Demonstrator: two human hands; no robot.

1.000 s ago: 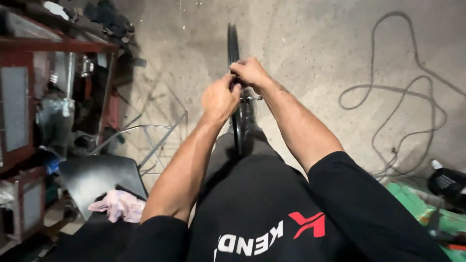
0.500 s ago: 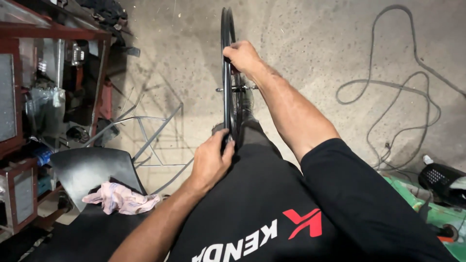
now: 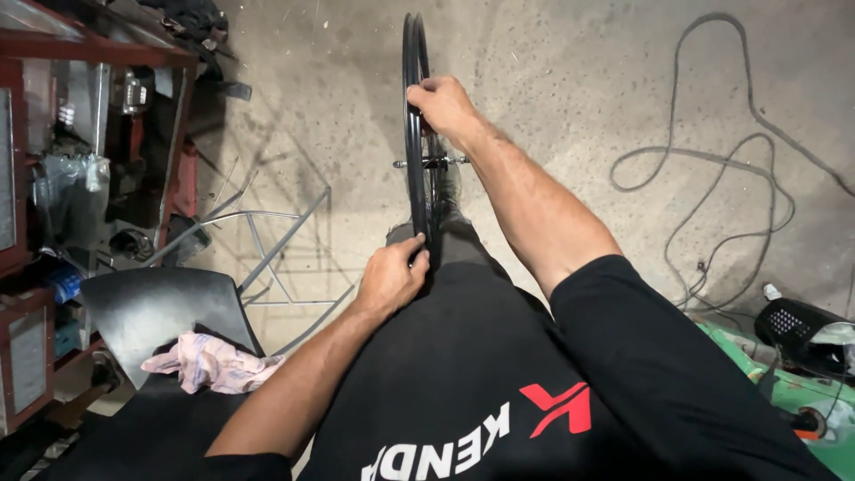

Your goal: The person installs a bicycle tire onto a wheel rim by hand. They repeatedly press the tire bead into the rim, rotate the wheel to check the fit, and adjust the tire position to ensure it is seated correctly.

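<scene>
A black bicycle wheel (image 3: 413,151) stands upright, edge-on to me, in front of my body. Its metal hub axle (image 3: 431,163) sticks out to both sides. My right hand (image 3: 443,103) grips the rim near its far upper part. My left hand (image 3: 390,277) holds the near lower part of the rim, close against my dark clothing. Thin spokes show faintly between the two hands.
A red metal shelf (image 3: 98,53) with clutter lines the left side. A black chair (image 3: 151,307) with a pink rag (image 3: 209,363) sits at lower left, beside a wire frame (image 3: 276,240). A cable (image 3: 712,169) loops over the concrete floor at right, above a green machine (image 3: 793,392).
My left hand left the top of the rim beside the right hand and slid down to the near lower rim. The right hand stays up on the far rim.
</scene>
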